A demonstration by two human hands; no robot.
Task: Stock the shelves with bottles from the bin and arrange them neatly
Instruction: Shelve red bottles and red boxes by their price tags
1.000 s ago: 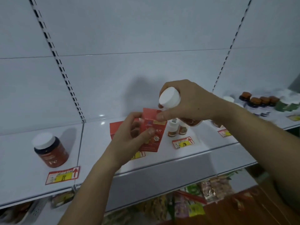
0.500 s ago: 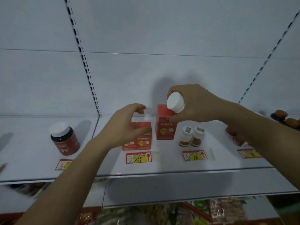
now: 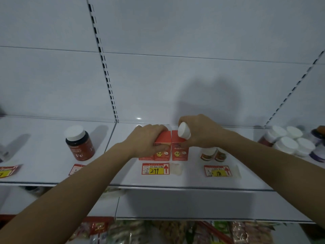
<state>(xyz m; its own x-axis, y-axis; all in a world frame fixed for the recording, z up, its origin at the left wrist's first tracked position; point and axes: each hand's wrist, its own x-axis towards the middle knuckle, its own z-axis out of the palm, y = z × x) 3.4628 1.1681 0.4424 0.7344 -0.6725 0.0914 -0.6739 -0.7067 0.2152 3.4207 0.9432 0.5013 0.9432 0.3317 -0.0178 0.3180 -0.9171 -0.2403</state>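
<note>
While both forearms are reaching over the white shelf [image 3: 175, 180], the left hand [image 3: 149, 140] is gripping the left red box [image 3: 162, 147], fingers curled over its top and thumb on its front. The right hand [image 3: 200, 132] is holding a white-capped bottle [image 3: 184, 130], tilted, with fingertips touching the right red box [image 3: 179, 152]. Both boxes are standing side by side, touching, just behind the 299 price tag [image 3: 155, 169].

We have one head-worn view, close in, facing forward and slightly down at the white shelf [image 3: 175, 180]; the slotted back panel [image 3: 175, 32] fills twelve o'clock.
</note>
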